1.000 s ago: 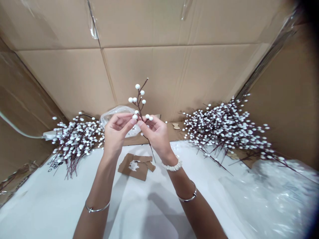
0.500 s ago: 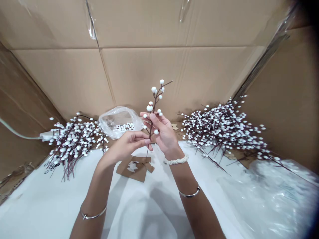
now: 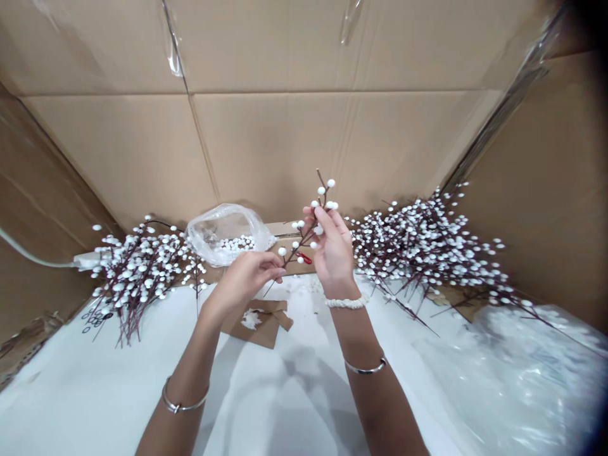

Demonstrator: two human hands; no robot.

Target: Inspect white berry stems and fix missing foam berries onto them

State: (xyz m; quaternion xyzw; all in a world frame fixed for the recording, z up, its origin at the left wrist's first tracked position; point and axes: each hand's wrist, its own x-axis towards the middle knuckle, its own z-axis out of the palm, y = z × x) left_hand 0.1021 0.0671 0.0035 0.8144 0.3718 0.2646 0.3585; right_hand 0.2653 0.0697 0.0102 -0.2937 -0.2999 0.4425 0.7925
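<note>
Between my hands is an artificial berry branch (image 3: 297, 246), with a dark brown stem and several white berries. My left hand (image 3: 254, 273) pinches the lower stem, whose thin end pokes out below the fingers. Higher up, my right hand (image 3: 332, 247) closes thumb and fingers around the branch near its upper berries. The branch leans to the right, its bare tip pointing up. Beneath my left hand lies a torn cardboard piece (image 3: 266, 332) with a white patch on it. A small red object (image 3: 304, 258) shows behind the branch, beside my right hand.
Piles of berry branches lie at left (image 3: 137, 272) and right (image 3: 422, 247). An open plastic bag (image 3: 228, 218) holds loose white berries. Clear plastic sheeting (image 3: 517, 380) covers the right front of the white table (image 3: 118, 392). Cardboard walls (image 3: 266, 139) stand around.
My right hand has shifted right and grips nearer the upper berries. The branch has tilted further right and sits slightly lower. The red object has come into view.
</note>
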